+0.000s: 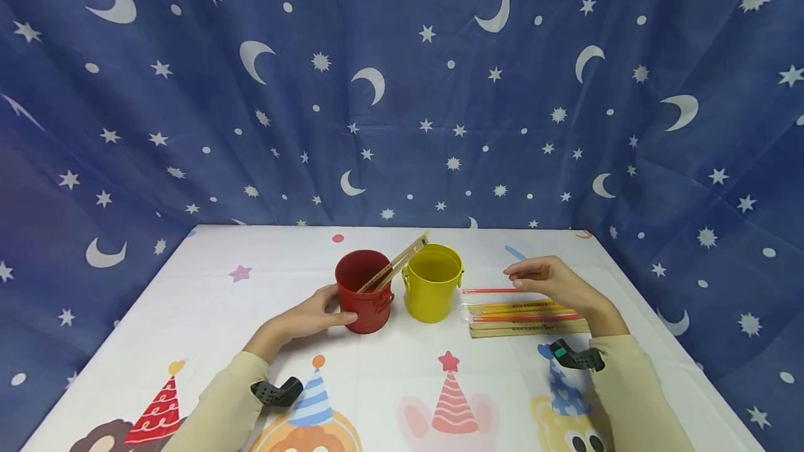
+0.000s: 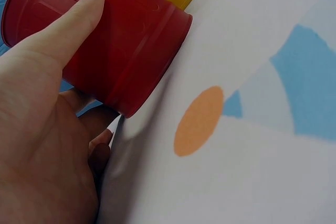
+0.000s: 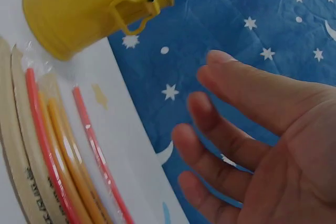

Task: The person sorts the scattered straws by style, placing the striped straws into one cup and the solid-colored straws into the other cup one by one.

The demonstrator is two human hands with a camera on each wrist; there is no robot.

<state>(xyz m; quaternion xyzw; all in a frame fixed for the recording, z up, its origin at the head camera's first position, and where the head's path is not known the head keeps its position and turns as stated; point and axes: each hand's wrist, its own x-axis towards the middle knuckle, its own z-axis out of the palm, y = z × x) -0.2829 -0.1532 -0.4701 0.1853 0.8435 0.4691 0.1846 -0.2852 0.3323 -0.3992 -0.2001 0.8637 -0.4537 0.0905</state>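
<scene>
My left hand (image 1: pixel 312 316) grips the side of a small red bucket (image 1: pixel 364 316), its thumb across the front wall in the left wrist view. Two slim paper-wrapped packets that look like chopsticks (image 1: pixel 402 261) lean out of this bucket toward the yellow bucket (image 1: pixel 430 298), which stands just right of it. My right hand (image 1: pixel 555 286) hovers over the far side of a row of wrapped sticks, its fingers loosely bent and holding nothing. In that row lie paper-wrapped chopsticks (image 3: pixel 11 129) and red and yellow straws (image 3: pixel 64 156) in clear film. One red straw (image 3: pixel 100 153) lies apart at the far side.
A white cloth with printed party-hat animals covers the table (image 1: pixel 270 250). Behind it hangs a blue curtain (image 1: pixel 402 89) with moons and stars. The yellow bucket's wire handle (image 3: pixel 128 14) hangs down on the side toward my right hand.
</scene>
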